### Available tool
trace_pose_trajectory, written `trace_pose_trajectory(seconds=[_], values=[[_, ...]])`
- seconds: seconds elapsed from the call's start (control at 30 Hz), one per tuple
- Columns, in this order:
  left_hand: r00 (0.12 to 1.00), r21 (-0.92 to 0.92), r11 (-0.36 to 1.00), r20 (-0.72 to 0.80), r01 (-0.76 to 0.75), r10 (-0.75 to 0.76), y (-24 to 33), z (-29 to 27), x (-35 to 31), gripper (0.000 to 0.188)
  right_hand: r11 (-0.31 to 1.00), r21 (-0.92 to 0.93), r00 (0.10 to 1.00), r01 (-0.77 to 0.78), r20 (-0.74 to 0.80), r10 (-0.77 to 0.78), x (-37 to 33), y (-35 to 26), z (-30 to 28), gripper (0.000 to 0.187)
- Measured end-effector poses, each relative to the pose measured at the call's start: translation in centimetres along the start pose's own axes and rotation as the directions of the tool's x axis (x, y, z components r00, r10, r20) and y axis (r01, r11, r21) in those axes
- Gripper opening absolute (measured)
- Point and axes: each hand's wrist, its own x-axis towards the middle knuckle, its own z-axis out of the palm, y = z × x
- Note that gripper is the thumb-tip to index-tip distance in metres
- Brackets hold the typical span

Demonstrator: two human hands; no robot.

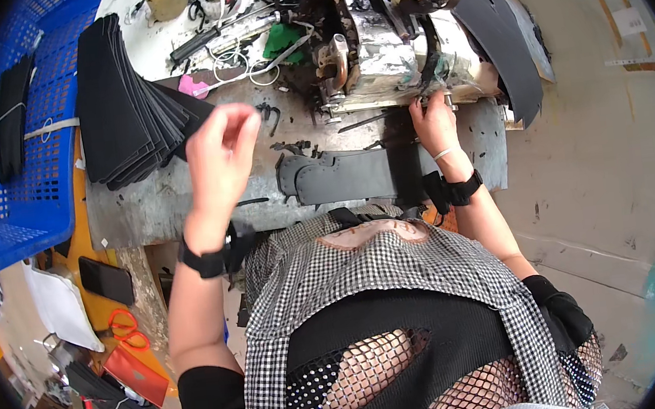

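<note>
My left hand is raised over the grey metal worktop, beside a fanned stack of black sheet pieces. Its fingers curl loosely, with a gap to the thumb, and nothing shows in them. My right hand is at the front edge of a worn, stained machine, its fingers closed at the lower end of a dark strip area. What they grip there is too hidden to name. Between my hands, close to my apron, lie flat black shaped pieces, overlapping each other.
A blue plastic basket stands at the left, with a tied black bundle in it. Below it lie a phone and orange-handled scissors. Curved black pieces hang right of the machine. A black-handled tool lies among scraps behind.
</note>
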Motion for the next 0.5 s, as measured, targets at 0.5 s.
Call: trace_pose_trajectory(seconds=[0.5], values=[[0.913,-0.348,0.849,0.24,0.397,-0.329,-6.2,9.3,17.4,0.04,0.999,-0.038,1.0,-0.002,-0.009,0.002,-0.1,0.1,0.0,0.036]])
